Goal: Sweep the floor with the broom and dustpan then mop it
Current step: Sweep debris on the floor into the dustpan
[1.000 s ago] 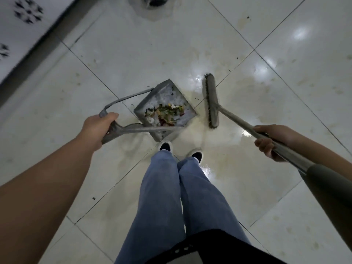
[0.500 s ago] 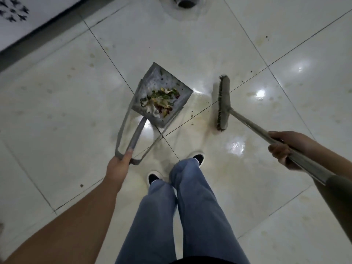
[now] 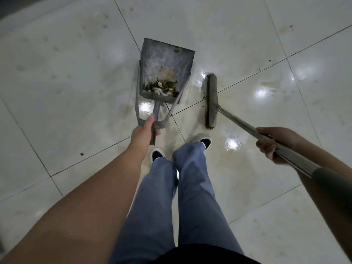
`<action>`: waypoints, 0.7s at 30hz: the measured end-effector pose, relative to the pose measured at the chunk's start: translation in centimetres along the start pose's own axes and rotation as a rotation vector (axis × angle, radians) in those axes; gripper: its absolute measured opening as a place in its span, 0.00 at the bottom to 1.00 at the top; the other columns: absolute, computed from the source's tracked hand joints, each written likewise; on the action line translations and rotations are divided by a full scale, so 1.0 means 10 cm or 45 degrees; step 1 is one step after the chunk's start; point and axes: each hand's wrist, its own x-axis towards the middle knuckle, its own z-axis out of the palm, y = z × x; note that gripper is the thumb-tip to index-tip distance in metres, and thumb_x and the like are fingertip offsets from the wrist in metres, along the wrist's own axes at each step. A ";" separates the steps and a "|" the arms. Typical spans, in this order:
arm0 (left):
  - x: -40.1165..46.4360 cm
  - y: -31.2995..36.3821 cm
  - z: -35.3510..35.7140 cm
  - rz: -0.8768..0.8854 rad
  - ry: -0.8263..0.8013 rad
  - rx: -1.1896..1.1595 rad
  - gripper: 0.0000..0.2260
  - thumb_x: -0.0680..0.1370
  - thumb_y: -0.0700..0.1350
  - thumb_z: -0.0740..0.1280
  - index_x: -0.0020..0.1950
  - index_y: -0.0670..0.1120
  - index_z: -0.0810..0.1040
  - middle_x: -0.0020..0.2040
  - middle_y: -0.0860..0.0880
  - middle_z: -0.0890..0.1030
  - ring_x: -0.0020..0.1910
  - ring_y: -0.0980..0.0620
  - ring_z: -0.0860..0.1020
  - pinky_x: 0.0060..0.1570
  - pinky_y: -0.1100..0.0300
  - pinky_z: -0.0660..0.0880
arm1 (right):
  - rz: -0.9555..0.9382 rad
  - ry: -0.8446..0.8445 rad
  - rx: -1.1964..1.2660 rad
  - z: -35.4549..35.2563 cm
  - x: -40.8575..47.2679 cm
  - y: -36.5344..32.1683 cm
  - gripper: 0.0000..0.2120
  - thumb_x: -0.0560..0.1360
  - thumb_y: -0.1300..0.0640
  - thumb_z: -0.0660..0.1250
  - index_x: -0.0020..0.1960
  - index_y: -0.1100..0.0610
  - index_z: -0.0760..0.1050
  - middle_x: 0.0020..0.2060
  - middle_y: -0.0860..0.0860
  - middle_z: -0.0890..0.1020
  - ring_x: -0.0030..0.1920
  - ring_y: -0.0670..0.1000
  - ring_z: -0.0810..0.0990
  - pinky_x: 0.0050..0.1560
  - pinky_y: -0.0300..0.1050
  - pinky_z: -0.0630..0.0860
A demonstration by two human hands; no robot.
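Observation:
A grey metal dustpan (image 3: 165, 60) hangs just ahead of my feet, its open mouth pointing away from me. A heap of leaves and scraps (image 3: 162, 88) lies at its near end. My left hand (image 3: 144, 132) grips the dustpan's handle at the bottom of its wire frame. To the right, the broom head (image 3: 211, 101) rests on the tiled floor (image 3: 66, 82), bristles down. The broom's long metal handle (image 3: 247, 128) runs back to my right hand (image 3: 272, 143), which grips it.
My two legs in blue jeans and dark shoes (image 3: 203, 141) stand just behind the dustpan. The glossy white tiles show yellowish stains and wet patches around the broom, plus small dark specks (image 3: 82, 154) to the left and far right.
The dustpan has swung round so its mouth points straight ahead, and the scraps have slid to its near end. The view turned; the floor drain and wall at the top are gone.

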 end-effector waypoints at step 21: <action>-0.78 0.22 0.62 0.294 -0.106 0.487 0.19 0.74 0.52 0.68 0.28 0.43 0.73 0.16 0.54 0.72 0.16 0.62 0.70 0.17 0.75 0.63 | -0.488 0.478 -0.491 -1.00 0.10 -0.39 0.12 0.77 0.57 0.63 0.41 0.64 0.68 0.21 0.56 0.73 0.14 0.48 0.68 0.17 0.34 0.69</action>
